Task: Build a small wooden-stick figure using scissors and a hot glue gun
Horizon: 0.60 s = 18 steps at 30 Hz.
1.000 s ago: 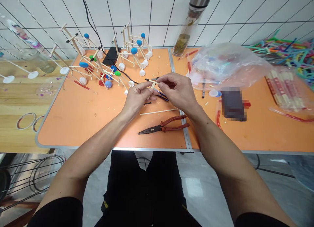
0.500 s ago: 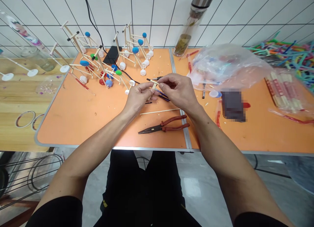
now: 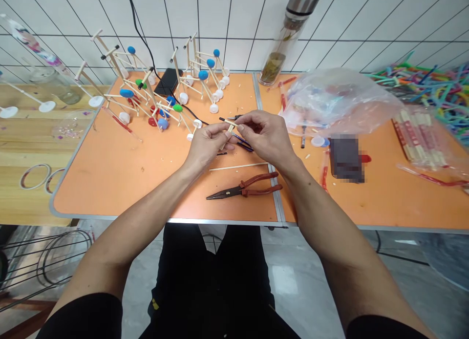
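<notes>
My left hand is closed, its thumb and fingers pinching a pale wooden stick. Across the top of that stick lies a short wooden stick with a black tip, pinched at its other end by my right hand. The two sticks touch; whether they are joined I cannot tell. Below the hands, long-nose pliers with red handles rest on the orange table. One thin loose stick lies between the pliers and my hands. Dark pen-like tools are partly hidden behind my fingers.
Several stick models with blue, green and white caps stand at the back left. A glass bottle, a clear plastic bag, a blurred dark object, bundled sticks and colourful strips are to the right.
Both hands hold the crossed sticks in almost the same pose. Only the camera view has shifted very slightly.
</notes>
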### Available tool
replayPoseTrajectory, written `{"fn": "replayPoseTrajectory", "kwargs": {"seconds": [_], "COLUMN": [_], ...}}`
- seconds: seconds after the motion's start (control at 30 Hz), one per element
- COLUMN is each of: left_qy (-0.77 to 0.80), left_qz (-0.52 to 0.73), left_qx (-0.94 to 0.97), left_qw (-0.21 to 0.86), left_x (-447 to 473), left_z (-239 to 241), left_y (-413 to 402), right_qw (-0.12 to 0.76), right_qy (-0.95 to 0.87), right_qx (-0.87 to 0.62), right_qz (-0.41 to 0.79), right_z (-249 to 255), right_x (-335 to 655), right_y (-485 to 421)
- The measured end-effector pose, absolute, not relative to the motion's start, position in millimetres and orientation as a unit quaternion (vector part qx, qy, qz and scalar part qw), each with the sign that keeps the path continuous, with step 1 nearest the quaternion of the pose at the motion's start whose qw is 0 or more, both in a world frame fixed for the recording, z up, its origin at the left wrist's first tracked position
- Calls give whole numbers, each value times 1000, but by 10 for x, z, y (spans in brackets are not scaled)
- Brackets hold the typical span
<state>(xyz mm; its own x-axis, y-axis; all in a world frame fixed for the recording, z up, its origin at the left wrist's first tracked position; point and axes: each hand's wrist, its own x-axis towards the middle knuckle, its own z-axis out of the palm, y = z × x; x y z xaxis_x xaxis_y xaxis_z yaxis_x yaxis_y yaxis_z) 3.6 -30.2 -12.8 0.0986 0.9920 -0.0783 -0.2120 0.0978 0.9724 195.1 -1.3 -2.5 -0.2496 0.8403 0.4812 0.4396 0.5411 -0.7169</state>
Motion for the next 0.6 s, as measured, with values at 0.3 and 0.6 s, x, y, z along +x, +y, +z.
{"fn": "replayPoseTrajectory", "kwargs": {"seconds": [0.3,0.6], "left_qy": [442,444], "left_qz": [509,518], "left_qx": [440,437], "left_qw": [593,587], "left_x": [38,53], "left_z": [-119,-125], "left_y": [-305,-299], "right_qw": [448,439], "right_qy": [-754,-758], "right_qx": [-420,-421], "right_qz": [233,233], "right_z": [-18,-30], "right_x": [1952,1963], "right_y": [-18,2]}}
